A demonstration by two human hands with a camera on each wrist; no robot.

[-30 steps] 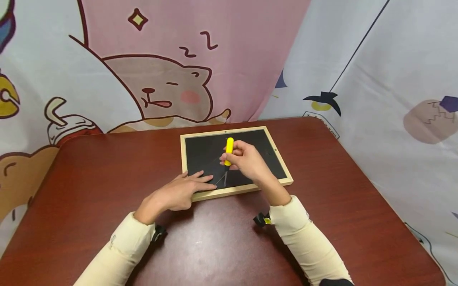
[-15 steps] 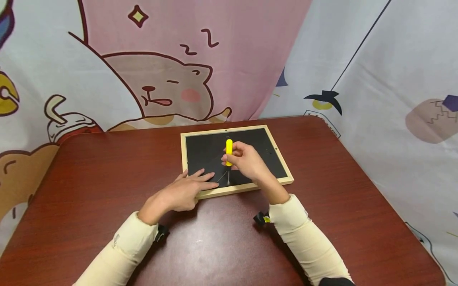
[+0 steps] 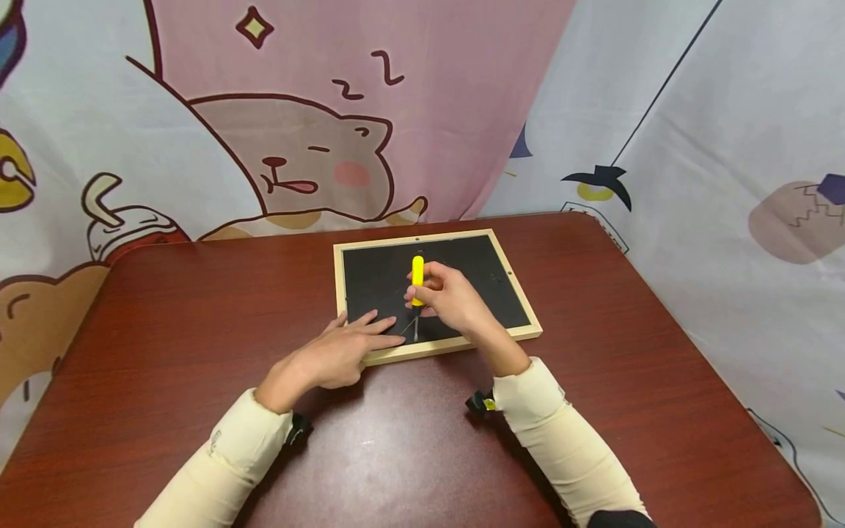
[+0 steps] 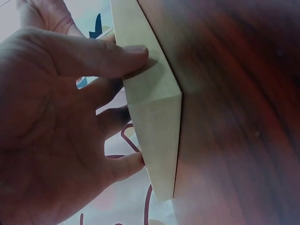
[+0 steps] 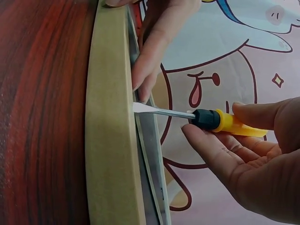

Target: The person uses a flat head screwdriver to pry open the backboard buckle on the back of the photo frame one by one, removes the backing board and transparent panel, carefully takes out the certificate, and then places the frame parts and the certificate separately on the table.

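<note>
A flat-blade screwdriver with a yellow handle and black collar stands nearly upright over the near side of a wood-framed black board. My right hand pinches its handle between thumb and fingers. In the right wrist view, the blade of the screwdriver meets the inner edge of the pale wooden frame. My left hand lies spread over the board's near left corner, fingertips on the black panel. In the left wrist view, the thumb of this hand rests against the outer side of the frame.
The board lies on a reddish-brown wooden table. A cartoon-printed curtain hangs behind and beside the table. On the right, a dark cable runs past the table's edge. Dark wrist devices sit under the sleeves.
The left hand has slid slightly right along the frame. The screwdriver tip shifted a little right, then back left, with the right hand still gripping the handle.
</note>
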